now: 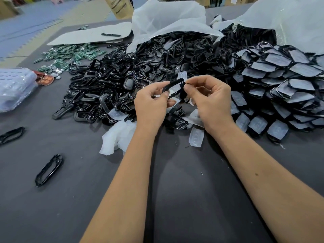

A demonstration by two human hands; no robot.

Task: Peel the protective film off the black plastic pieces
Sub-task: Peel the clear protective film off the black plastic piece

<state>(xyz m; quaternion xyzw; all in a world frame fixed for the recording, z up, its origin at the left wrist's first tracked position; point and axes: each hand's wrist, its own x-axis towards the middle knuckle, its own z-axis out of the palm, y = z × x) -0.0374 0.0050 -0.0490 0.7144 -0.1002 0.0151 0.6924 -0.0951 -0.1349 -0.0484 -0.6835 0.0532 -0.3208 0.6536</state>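
A black plastic frame piece [172,85] is held up in the middle of the view, above the dark table. My left hand [152,104] grips its left end between thumb and fingers. My right hand [211,100] pinches its right end, where a scrap of black film hangs at the fingertips. Behind the hands lies a big heap of black frame pieces [122,74]. To the right is a stack of black pieces with pale film [287,85] on them.
Two loose black frames [49,170] [11,134] lie at the left on the grey table [192,199]. Peeled clear film scraps [117,135] [196,136] sit before the heap. Green circuit boards [70,55], a clear bag [14,88] and white plastic bags [168,16] ring the area.
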